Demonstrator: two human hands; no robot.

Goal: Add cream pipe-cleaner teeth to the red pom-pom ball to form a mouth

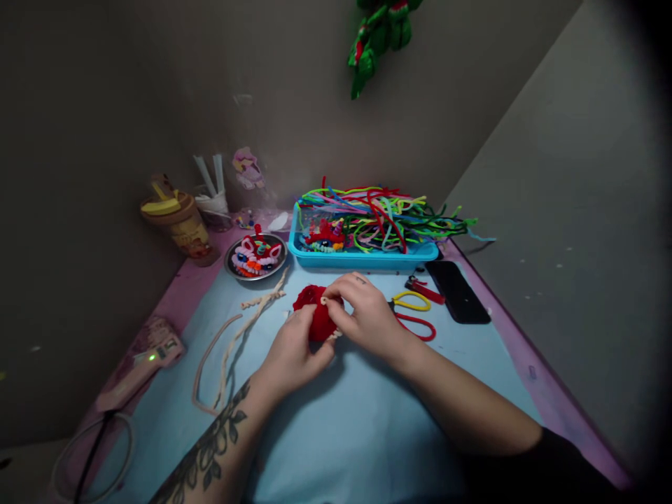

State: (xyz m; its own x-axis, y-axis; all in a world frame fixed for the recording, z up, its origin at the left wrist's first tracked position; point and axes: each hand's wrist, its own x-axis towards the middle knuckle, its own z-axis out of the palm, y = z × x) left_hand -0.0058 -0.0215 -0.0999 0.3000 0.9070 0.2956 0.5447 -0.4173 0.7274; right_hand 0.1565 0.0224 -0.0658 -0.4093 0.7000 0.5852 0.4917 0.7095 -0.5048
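Note:
Both my hands meet over a fuzzy red pipe-cleaner piece point(316, 313) near the middle of the light blue table point(346, 420). My left hand point(290, 352) grips the red piece from below, fingers curled round it. My right hand point(362, 311) is closed in a pinch on a thin cream pipe cleaner point(332, 335) that lies against the red piece. Long cream pipe cleaners point(231, 336) lie loose on the table to the left of my hands.
A blue tray point(362, 259) full of coloured pipe cleaners stands at the back. A metal dish point(255, 257) holds a beaded figure. A lidded cup point(179, 224) stands back left, a glue gun point(141, 358) at left. Scissors point(414, 308) and a phone point(458, 290) lie right.

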